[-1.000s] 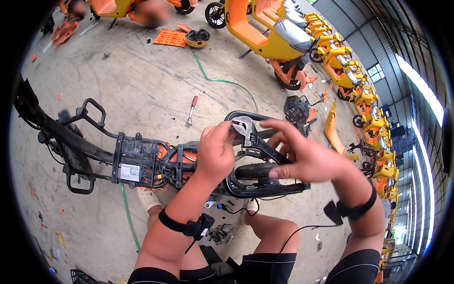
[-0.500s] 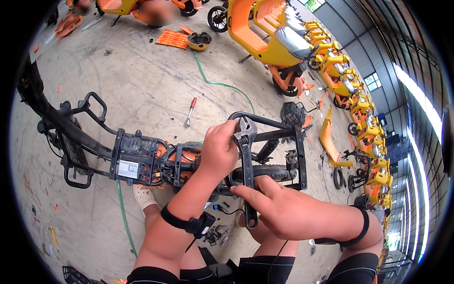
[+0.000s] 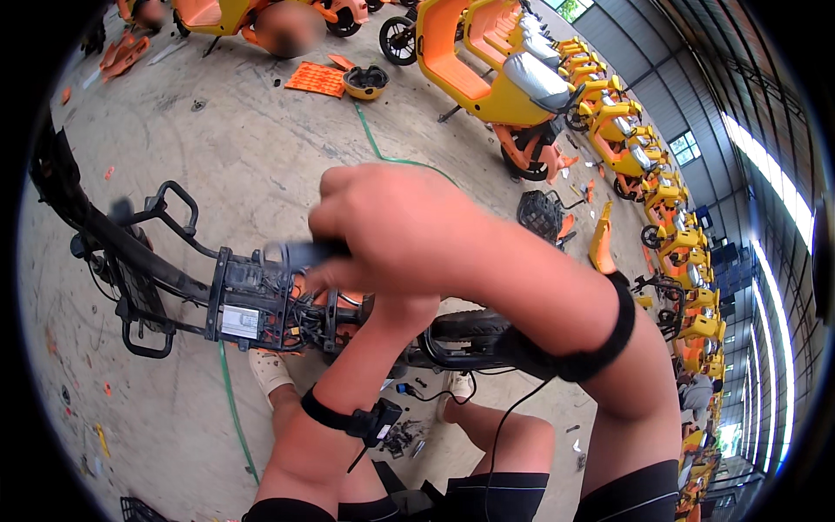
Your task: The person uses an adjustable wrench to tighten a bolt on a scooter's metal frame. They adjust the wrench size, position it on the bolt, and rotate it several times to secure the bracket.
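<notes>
My right hand (image 3: 383, 228) reaches left over the middle of a stripped scooter frame (image 3: 179, 277). Its fingers are closed round a dark metal tool, the adjustable wrench (image 3: 309, 254), which is smeared by motion and partly covered by the hand. Beneath the right forearm, my left hand (image 3: 407, 315) is at the rear part of the frame. Its fingers are hidden, so what they hold does not show. Near both hands lie exposed wiring and a box with a silver label (image 3: 240, 322). The rear wheel (image 3: 470, 324) is partly covered by my right arm.
Several small loose parts (image 3: 402, 438) lie on the floor between my feet. A green hose (image 3: 228, 396) crosses the floor. Ahead stand a yellow scooter (image 3: 496, 83), a yellow helmet-like shell (image 3: 365, 83) and an orange panel (image 3: 315, 78). A black basket (image 3: 541, 213) lies to the right.
My right hand has swung up and left with the wrench, crossing over my left hand. The left hand has lowered. The red-handled ratchet on the floor no longer shows.
</notes>
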Motion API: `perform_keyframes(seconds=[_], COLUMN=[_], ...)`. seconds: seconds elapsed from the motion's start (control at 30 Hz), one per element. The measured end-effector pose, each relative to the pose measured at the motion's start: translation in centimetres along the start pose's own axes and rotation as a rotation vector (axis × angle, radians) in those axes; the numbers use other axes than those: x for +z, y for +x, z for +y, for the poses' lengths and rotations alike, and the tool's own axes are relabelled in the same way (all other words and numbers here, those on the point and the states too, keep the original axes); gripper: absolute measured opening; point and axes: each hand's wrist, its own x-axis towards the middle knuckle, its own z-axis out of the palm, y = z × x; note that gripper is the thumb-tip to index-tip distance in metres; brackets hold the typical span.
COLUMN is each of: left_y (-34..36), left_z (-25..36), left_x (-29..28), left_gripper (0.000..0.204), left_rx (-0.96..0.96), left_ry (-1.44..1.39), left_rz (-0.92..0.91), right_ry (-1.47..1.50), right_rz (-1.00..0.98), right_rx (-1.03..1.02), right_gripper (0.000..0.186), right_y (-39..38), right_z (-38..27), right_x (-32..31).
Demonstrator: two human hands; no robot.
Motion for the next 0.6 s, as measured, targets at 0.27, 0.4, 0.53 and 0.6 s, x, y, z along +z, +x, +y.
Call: perform_keyframes(seconds=[0.27,0.4,0.53,0.6], left_y=[0.8,0.6,0.8,0.7], left_z=[1.6,1.1,1.2,0.7], left_x=[-0.4,-0.4,-0.5,-0.5], left_gripper=[0.021,0.023,0.025,0.025], left_rx=[-0.243,-0.305,-0.379,-0.397], left_ry=[-0.348,-0.364,-0.394,-0.419], left_rz=[-0.137,-0.123,-0.126,-0.106], right_ry=[0.277,0.793,1.111,1.176], right_rz=[-0.005,0.171,0.569,0.75], right_rx=[0.535,0.858,0.922,0.987], right_gripper=[0.065,0.045,0.05,0.056], right_y=[3.6,0.4,-4.1,-6.0], right_z=[10.2,14.6,15.6,14.3], right_x=[0.7,3.4,5.6,6.3])
